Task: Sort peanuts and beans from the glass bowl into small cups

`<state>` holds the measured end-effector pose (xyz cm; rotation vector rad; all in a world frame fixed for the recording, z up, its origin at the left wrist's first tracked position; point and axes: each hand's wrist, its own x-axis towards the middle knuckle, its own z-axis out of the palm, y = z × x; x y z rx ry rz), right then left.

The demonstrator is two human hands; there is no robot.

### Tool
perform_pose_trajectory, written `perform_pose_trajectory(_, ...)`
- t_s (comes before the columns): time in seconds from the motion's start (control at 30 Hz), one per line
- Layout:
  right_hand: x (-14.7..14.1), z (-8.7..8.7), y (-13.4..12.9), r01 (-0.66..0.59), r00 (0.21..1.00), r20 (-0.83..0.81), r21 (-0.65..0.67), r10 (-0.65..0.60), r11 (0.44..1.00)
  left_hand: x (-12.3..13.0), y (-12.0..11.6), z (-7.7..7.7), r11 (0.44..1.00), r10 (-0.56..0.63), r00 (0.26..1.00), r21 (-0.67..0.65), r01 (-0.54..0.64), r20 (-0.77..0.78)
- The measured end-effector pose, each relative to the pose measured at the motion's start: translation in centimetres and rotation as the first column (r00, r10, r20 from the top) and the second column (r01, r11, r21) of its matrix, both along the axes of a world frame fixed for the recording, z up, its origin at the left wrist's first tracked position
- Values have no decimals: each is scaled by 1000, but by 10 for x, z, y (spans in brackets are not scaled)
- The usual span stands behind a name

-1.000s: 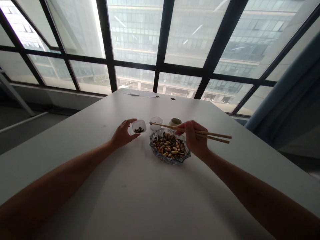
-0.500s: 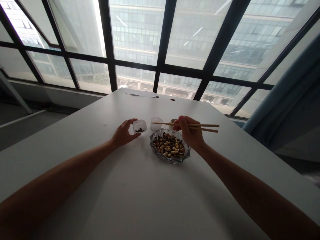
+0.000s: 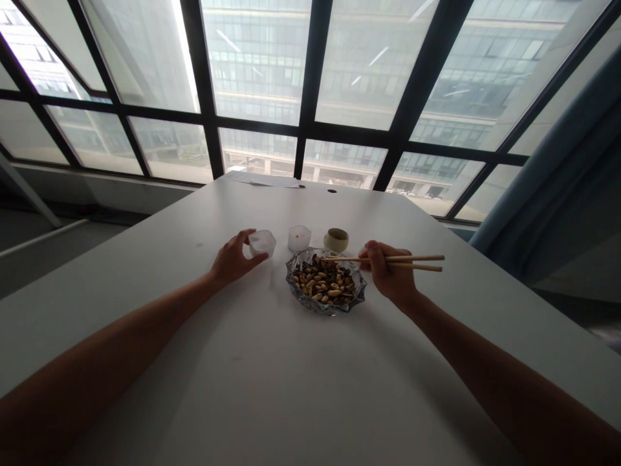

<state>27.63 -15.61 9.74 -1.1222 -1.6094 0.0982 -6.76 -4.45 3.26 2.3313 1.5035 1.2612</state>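
At a white table (image 3: 242,388) beneath a wall of dark-framed windows (image 3: 262,65), a person works with both bare hands, arms stretched forward from where I stand watching. To the left, the person's left hand (image 3: 233,260) curves half open, thumb and fingers hooked around a small translucent cup (image 3: 262,244); its contents cannot be made out, nor can I tell whether its base touches the table. Loose paper (image 3: 274,182) lies at the far edge. Just right of the held cup stands a second white cup (image 3: 299,244), a yellowish speck showing inside. Nearer the person sits a scalloped glass bowl (image 3: 313,307), filled with mixed nuts and dark seeds (image 3: 324,282). Behind it rests a rounded, pale green pot (image 3: 336,244). At right, the right hand (image 3: 389,270) is closed around a pair of wooden chopsticks (image 3: 349,259), their tips at the far side of the heap; whether they pinch a piece, I cannot tell. A blue-grey curtain (image 3: 548,188) hangs at far right.
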Motion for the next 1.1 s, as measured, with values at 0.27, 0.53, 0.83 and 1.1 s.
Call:
perform_pose_trajectory(0.27, 2, -6, -3, 7, 977, -211, -81, -24, 997, 1, -2, 6, 984, 120, 992, -129, -125, -43)
perform_pose_trajectory(0.53, 22, -24, 4, -40, 715, -684, -250, -147, 967, -4, 5, 2, 986, 159, 982, -43, -164, -104)
perform_pose_trajectory(0.83, 17, -49, -15, -123, 680, -731, -191, -58, 974, 29, -9, 39, 989, 31, 961, 149, 11, -276)
perform_pose_trajectory(1.1, 11, -52, -24, -104, 731, -681, -175, -44, 979, 98, 15, 59, 992, -81, 920, -120, 37, -383)
